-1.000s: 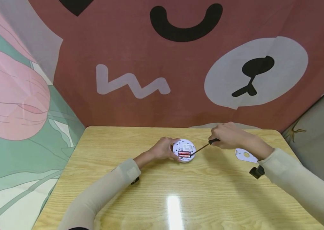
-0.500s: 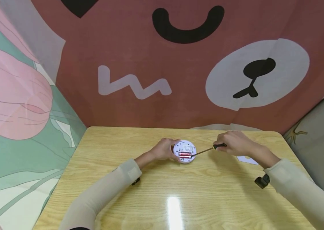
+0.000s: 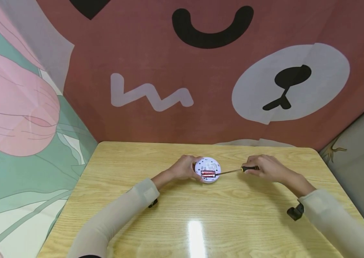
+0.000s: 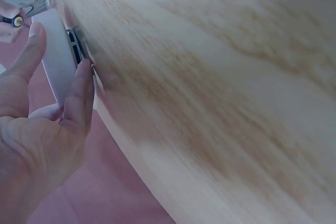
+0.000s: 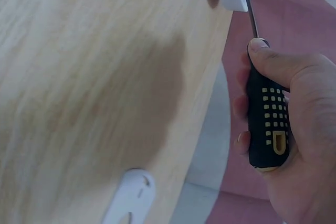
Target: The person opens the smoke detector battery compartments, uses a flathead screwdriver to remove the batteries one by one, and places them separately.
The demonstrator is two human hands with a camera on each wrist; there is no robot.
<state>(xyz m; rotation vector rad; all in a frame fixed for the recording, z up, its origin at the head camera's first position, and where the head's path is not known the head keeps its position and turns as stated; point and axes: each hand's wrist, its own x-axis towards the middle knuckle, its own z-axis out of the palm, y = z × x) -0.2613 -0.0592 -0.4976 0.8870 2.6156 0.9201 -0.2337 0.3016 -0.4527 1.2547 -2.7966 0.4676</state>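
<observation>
Lowering toward the tabletop (image 3: 136, 200), the right hand (image 3: 265, 169) grips a screwdriver (image 3: 236, 170), tip now in the batteries (image 3: 207, 174) of the round white device (image 3: 208, 168) mid-table, which the left hand (image 3: 183, 167) clasps

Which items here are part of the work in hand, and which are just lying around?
In use:
- round white device, back open, held at its rim by the left hand
- red batteries inside it
- screwdriver, gripped by the right hand, tip at the batteries

Lying about:
- white plastic cover on the wooden table
</observation>
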